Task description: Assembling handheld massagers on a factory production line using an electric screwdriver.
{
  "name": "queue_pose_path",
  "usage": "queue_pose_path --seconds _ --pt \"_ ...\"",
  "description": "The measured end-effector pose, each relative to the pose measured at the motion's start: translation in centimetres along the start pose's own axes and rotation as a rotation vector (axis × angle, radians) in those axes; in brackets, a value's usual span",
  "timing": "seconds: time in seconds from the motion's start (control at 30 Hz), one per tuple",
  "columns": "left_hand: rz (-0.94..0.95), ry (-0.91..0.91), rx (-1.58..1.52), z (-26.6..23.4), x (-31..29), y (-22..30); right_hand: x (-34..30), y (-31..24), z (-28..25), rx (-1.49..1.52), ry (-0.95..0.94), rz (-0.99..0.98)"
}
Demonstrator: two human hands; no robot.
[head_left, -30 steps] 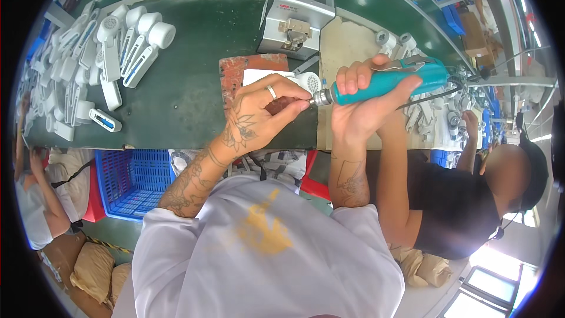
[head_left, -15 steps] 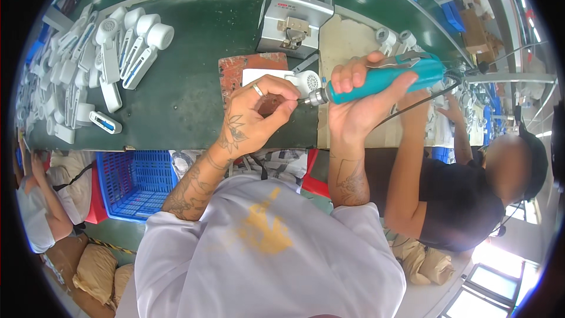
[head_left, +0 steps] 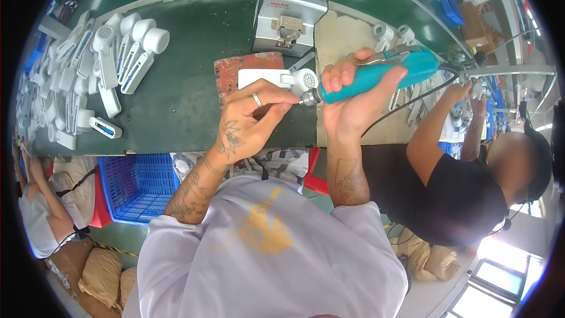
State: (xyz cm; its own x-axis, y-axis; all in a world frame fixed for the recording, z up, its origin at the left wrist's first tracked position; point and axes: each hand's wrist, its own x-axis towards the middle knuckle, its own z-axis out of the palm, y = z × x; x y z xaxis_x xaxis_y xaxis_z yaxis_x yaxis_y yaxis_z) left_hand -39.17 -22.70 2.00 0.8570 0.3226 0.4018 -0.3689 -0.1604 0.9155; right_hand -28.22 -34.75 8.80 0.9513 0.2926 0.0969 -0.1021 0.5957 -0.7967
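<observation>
At two o'clock from centre, a teal electric screwdriver is slanting, its silver chuck pointing between eight and nine o'clock.

I have one wide head view — looking down, close over left hand, right hand and desk.

The left hand hides part of the red board.

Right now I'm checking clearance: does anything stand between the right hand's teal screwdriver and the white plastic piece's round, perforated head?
Only the left hand, partly: its fingertips sit at the tip of the screwdriver, nearer the person than the white piece.
</observation>
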Motion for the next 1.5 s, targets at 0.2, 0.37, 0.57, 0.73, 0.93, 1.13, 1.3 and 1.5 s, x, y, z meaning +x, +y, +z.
queue_pose_path --seconds 0.2,0.37,0.57,0.73,0.93,1.13,1.3,1.5 --pt "-0.226 0.235 -0.224 0.9 -0.1 1.2 0.2 0.5 -0.1 0.01 -0.024 0.006" --pt "-0.106 0.119 0.123 -0.7 2.3 0.9 0.1 0.0 0.0 -0.018 -0.018 0.013" --pt "-0.218 0.089 -0.346 -0.8 4.6 2.3 0.0 0.3 -1.5 -0.096 -0.178 -0.049" --pt "-0.356 0.103 -0.701 -0.1 3.3 2.4 -2.2 0.8 -1.4 -0.446 -0.283 -0.045" --pt "-0.388 0.105 -0.76 0.2 2.6 1.5 -3.0 0.6 -1.0 -0.521 -0.319 -0.053" --pt "-0.412 0.307 -0.386 1.4 2.1 3.1 -3.0 1.5 -1.2 -0.511 -0.31 0.003" --pt "-0.388 0.236 -0.362 0.7 1.7 2.9 -3.0 1.7 -1.3 -0.511 -0.308 -0.057" --pt "-0.317 0.079 -0.421 -1.0 1.9 2.3 -3.1 1.4 -0.6 -0.358 -0.3 0.044"
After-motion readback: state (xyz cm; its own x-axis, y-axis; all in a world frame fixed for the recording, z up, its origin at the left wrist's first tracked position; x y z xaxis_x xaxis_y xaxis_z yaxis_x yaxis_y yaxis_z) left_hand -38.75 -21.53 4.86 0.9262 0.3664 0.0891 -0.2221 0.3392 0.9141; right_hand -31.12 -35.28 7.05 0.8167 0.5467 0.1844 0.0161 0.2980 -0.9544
